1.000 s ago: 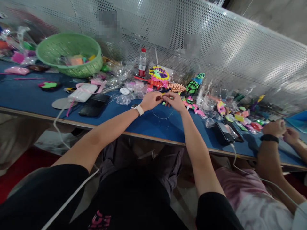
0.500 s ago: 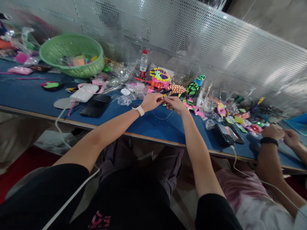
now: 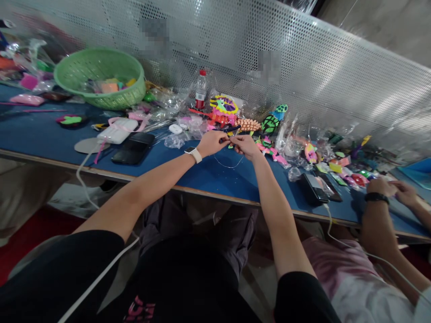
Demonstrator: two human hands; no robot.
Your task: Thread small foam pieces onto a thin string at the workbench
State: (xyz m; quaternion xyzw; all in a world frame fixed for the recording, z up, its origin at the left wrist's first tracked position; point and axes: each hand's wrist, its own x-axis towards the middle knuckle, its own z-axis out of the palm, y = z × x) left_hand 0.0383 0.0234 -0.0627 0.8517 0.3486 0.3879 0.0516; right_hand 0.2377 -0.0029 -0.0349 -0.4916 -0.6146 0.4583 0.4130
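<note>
Showing red at the cap and base of the bottle (image 3: 201,92). Glowing pale green on the basket (image 3: 128,100), left of the bottle — and gleaming silver, dotted with dark holes, on the panel (image 3: 218,40) behind the bottle. Mixing yellow, purple and light green on the frilled toy (image 3: 225,105), just right of the bottle; netting black over bright green on the shell-like toy (image 3: 270,124), farther right of the bottle. Glinting pale along the strand (image 3: 229,167), nearer than the bottle, against the blue of the table (image 3: 232,184).
</note>
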